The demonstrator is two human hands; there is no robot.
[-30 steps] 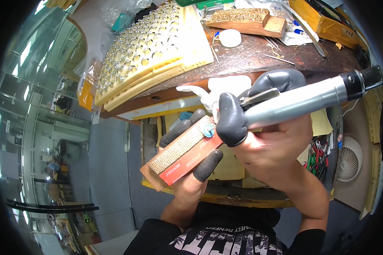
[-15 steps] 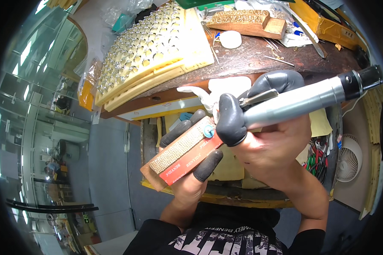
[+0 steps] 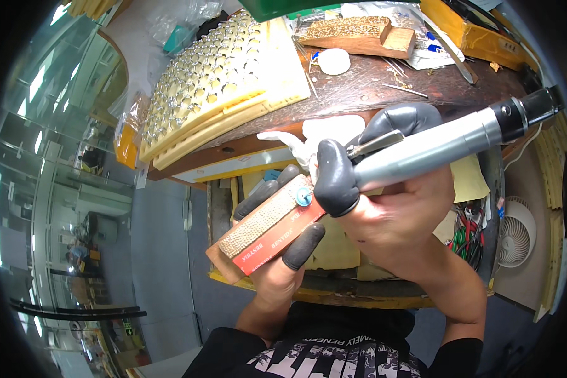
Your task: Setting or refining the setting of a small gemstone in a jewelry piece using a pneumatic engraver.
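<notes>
In my left hand, fingers in black finger cots clasp a wooden block. Red printed tape covers part of it, beside a textured strip of small gold-coloured pieces in close rows. My right hand, also with black finger cots, is closed around a silver rotary handpiece with a metal lever. A small blue disc at its working end lies over the strip's far end; whether it touches cannot be told. Behind the fingertips is a piece of white material.
On the dark wooden bench stand cream trays with rows of silver rings, a second wooden block, a white round container and thin metal rods. Below hangs an open drawer with pliers; a white fan stands at right.
The bench scene and both hands have shifted slightly left in view. Both grips look the same, and the blue disc stays over the block's far end.
</notes>
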